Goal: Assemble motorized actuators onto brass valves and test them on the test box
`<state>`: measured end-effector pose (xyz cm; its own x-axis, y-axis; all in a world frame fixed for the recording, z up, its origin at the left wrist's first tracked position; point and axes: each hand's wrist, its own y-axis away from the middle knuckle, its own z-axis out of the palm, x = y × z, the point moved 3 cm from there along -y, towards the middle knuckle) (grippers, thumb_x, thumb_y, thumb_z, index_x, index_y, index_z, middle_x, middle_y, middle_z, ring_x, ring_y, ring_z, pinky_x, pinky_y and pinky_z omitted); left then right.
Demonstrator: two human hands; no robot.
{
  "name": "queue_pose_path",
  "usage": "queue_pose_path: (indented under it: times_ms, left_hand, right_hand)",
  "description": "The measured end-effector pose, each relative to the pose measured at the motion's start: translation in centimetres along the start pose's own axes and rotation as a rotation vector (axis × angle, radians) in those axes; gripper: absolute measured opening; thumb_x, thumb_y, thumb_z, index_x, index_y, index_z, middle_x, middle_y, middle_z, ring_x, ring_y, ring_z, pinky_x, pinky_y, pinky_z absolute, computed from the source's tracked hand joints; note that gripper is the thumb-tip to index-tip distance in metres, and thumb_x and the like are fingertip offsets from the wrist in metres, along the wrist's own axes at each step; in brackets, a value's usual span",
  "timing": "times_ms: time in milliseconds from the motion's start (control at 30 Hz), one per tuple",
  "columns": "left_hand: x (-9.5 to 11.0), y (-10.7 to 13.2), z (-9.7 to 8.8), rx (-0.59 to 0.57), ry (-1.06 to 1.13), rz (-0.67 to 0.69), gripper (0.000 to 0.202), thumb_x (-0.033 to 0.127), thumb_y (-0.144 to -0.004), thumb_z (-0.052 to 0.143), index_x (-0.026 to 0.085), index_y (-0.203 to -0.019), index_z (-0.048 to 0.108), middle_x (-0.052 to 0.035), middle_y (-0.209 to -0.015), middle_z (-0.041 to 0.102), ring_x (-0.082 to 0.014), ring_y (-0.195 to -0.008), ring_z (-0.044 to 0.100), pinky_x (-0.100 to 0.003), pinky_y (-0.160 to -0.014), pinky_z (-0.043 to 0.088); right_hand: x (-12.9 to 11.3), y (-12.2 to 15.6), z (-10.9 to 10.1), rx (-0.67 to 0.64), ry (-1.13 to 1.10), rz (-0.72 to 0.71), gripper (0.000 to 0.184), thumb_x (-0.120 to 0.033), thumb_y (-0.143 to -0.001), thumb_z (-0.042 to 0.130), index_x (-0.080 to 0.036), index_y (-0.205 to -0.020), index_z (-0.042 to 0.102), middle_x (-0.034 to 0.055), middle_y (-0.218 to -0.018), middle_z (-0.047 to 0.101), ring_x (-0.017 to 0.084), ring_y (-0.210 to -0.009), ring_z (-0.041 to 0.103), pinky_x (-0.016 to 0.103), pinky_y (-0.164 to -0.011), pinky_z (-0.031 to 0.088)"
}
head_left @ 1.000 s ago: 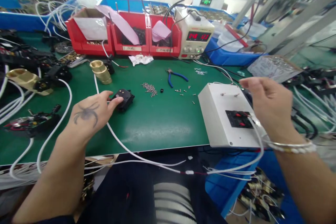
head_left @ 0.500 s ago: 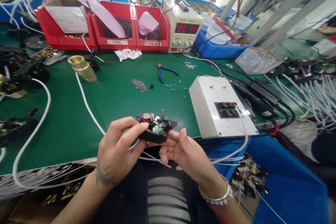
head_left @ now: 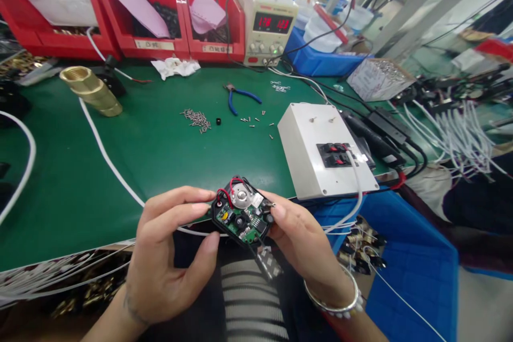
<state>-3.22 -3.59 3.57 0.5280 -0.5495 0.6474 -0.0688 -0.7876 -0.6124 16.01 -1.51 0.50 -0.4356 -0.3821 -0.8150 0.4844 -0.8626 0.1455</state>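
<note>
Above the table's front edge is a black plastic housing with a green circuit board (head_left: 249, 223), a round silver motor-like part and red wires. Its open side faces up toward me. My right hand (head_left: 298, 235) grips the right side, thumb on the corner by a small metal part. At the left edge, my left hand (head_left: 172, 251) has its fingertips against the housing and its thumb close to the lower left edge. A blurred silver and black part (head_left: 269, 263) hangs from the bottom. The underside and several right-hand fingers are hidden.
Behind are small screws (head_left: 196, 119), blue-handled cutters (head_left: 242, 97) and a brass fitting (head_left: 91, 91). A white switch box (head_left: 298, 171) stands right; red bins (head_left: 156, 45) and a power supply (head_left: 264, 32) line the back. A white cable (head_left: 108, 157) crosses the green mat.
The housing has turned so its circuit board faces me. My right hand has closed on its right side; my left fingers have shifted to its left edge. The power supply's digits differ.
</note>
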Motion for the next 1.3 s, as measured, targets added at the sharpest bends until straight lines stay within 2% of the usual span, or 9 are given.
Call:
queue_pose_path:
  times_ms: [133, 300, 467, 667, 833, 933, 1033, 1167, 1300]
  left_hand:
    - [0.1, 0.0, -0.2, 0.0, 0.044, -0.022, 0.037, 0.001, -0.082, 0.068, 0.02, -0.113, 0.06, -0.0051, -0.119, 0.064, -0.0176, -0.11, 0.065, -0.033, -0.099, 0.056]
    - [0.4, -0.2, -0.1, -0.034, -0.03, 0.075, 0.032, 0.001, -0.085, 0.065, 0.017, -0.111, 0.058, -0.0074, -0.12, 0.063, -0.0173, -0.111, 0.063, -0.032, -0.097, 0.054]
    - [0.4, -0.2, -0.1, -0.024, -0.012, 0.02, 0.033, 0.003, -0.086, 0.065, 0.021, -0.112, 0.057, -0.005, -0.119, 0.063, -0.0183, -0.108, 0.064, -0.035, -0.094, 0.054]
    - [0.6, -0.3, -0.2, -0.022, -0.007, 0.006, 0.034, 0.004, -0.086, 0.064, 0.025, -0.111, 0.056, -0.0039, -0.118, 0.063, -0.0201, -0.106, 0.065, -0.039, -0.09, 0.057]
    - [0.6, -0.1, -0.3, -0.03, 0.029, -0.022, 0.035, 0.002, -0.084, 0.065, 0.023, -0.111, 0.057, -0.0036, -0.118, 0.063, -0.0173, -0.109, 0.064, -0.034, -0.096, 0.054]
    - [0.3, 0.2, -0.2, -0.045, 0.165, -0.132, 0.044, 0.005, -0.084, 0.066, 0.024, -0.123, 0.059, -0.0061, -0.126, 0.061, -0.021, -0.114, 0.063, -0.039, -0.104, 0.053]
    - [0.3, 0.5, 0.2, -0.112, 0.275, -0.179, 0.06, 0.013, -0.087, 0.067, 0.025, -0.143, 0.051, -0.011, -0.14, 0.055, -0.0285, -0.13, 0.056, -0.047, -0.112, 0.05]
    - [0.7, 0.4, 0.6, -0.207, 0.265, -0.138, 0.062, 0.027, -0.096, 0.065, 0.024, -0.153, 0.041, -0.0122, -0.149, 0.051, -0.0267, -0.141, 0.047, -0.041, -0.119, 0.045]
    - [0.7, 0.4, 0.8, -0.231, 0.285, -0.15, 0.057, 0.035, -0.1, 0.06, 0.025, -0.153, 0.041, -0.0108, -0.147, 0.052, -0.0242, -0.139, 0.049, -0.038, -0.119, 0.044]
  right_hand:
    - [0.2, 0.1, -0.2, 0.011, 0.033, -0.006, 0.035, -0.042, -0.105, 0.062, -0.025, -0.134, 0.071, 0.0036, -0.092, 0.071, 0.008, -0.072, 0.065, 0.018, -0.071, 0.057]
    - [0.3, 0.3, -0.1, 0.039, 0.076, -0.036, 0.034, -0.042, -0.105, 0.062, -0.027, -0.134, 0.071, 0.0023, -0.092, 0.072, 0.009, -0.075, 0.067, 0.018, -0.073, 0.058]
    - [-0.2, 0.6, -0.1, 0.098, 0.203, -0.085, 0.034, -0.043, -0.103, 0.064, -0.029, -0.133, 0.071, 0.0051, -0.133, 0.068, 0.018, -0.122, 0.065, 0.029, -0.102, 0.057]
    - [-0.3, 1.0, 0.2, 0.053, 0.164, -0.082, 0.031, -0.039, -0.107, 0.06, -0.036, -0.135, 0.069, 0.0028, -0.127, 0.071, 0.014, -0.096, 0.071, 0.025, -0.083, 0.063]
    - [-0.6, 1.1, 0.4, 0.062, 0.235, -0.126, 0.029, -0.036, -0.108, 0.059, -0.039, -0.135, 0.069, -0.003, -0.139, 0.066, 0.013, -0.128, 0.063, 0.023, -0.109, 0.053]
    - [-1.0, 1.1, 0.9, 0.053, 0.314, -0.15, 0.03, -0.034, -0.107, 0.06, -0.04, -0.136, 0.067, -0.0054, -0.139, 0.066, 0.013, -0.127, 0.064, 0.023, -0.103, 0.058]
    - [-1.3, 1.3, 1.4, 0.036, 0.494, -0.156, 0.038, -0.036, -0.108, 0.058, -0.033, -0.146, 0.06, -0.0006, -0.142, 0.063, 0.017, -0.122, 0.068, 0.026, -0.092, 0.064]
    - [-1.6, 1.6, 1.7, -0.002, 0.763, -0.259, 0.046, -0.035, -0.109, 0.055, -0.026, -0.153, 0.052, 0.004, -0.147, 0.059, 0.02, -0.132, 0.061, 0.033, -0.114, 0.053]
    - [-1.8, 1.6, 1.9, -0.053, 0.871, -0.357, 0.048, -0.029, -0.109, 0.054, -0.029, -0.156, 0.047, 0.0016, -0.149, 0.058, 0.016, -0.133, 0.06, 0.028, -0.116, 0.049]
